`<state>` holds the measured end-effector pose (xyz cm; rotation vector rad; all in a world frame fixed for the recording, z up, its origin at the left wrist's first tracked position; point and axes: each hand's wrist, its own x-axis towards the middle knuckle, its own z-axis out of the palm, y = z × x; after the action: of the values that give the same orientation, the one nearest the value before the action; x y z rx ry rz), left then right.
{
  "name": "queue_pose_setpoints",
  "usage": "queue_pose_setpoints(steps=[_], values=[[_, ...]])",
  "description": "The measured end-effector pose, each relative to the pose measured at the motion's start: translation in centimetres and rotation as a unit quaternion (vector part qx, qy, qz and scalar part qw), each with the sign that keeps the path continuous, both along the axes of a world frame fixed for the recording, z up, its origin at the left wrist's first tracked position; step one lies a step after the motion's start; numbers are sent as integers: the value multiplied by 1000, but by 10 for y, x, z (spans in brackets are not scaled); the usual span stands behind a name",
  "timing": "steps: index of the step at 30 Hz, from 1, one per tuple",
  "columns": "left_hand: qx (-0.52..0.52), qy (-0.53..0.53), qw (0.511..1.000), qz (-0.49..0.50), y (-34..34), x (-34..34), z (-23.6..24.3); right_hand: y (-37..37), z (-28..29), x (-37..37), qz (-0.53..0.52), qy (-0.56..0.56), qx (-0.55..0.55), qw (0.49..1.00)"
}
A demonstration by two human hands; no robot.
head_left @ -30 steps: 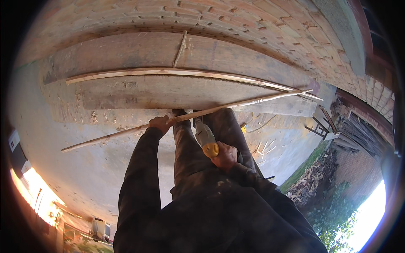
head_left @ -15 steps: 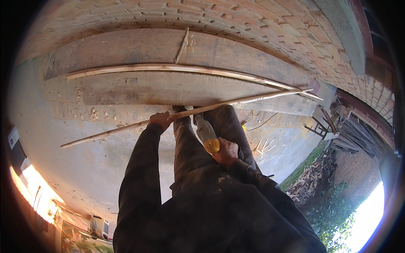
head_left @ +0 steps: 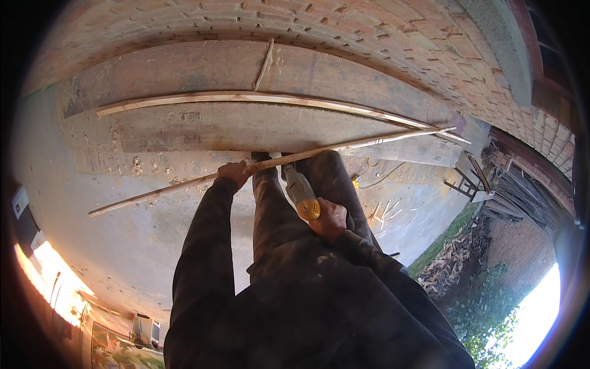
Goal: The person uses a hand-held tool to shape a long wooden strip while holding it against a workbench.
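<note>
A long, thin wooden pole (head_left: 184, 186) slants across in front of me, its left end low and its right end farther away. My left hand (head_left: 234, 174) is closed round it left of its middle, by my left knee. My right hand (head_left: 330, 220) grips a grey electric drill (head_left: 299, 189) with a yellow rear cap, held between my thighs. The drill's front end points away from me at the pole, close to my left hand. Its tip is hidden by the pole, so whether they touch cannot be made out.
Wide wooden planks (head_left: 246, 126) lie ahead along a brick wall (head_left: 369, 37), with a long squared strip (head_left: 246, 96) on them and a short stick (head_left: 265, 64) across. Wood shavings (head_left: 137, 165) and light sticks (head_left: 385, 212) litter the floor. A yellow cord (head_left: 378, 182) and stacked poles (head_left: 522, 190) are at right.
The view has shifted very slightly. Both hands keep their grip on the pole and the drill, with no clear movement of either.
</note>
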<state>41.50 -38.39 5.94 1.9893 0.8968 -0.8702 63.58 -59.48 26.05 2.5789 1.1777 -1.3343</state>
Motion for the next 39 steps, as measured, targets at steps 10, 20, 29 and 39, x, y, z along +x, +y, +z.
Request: queue_pose_setpoints(steps=[10,20,29,39], values=[[10,-5,1000,-1,-4,-4,-9,4,4,-1,-3,-5,10,1000],[3,-2,1000,3,-1,0,-3,2,1,-2,-7,4,15,1000],[-4,-13,1000,9,0,-1,0,7,4,-3,-18,-4,27,999],[-9,1,1000,1,-1,-2,-6,4,1,-3,-17,-6,41,999]])
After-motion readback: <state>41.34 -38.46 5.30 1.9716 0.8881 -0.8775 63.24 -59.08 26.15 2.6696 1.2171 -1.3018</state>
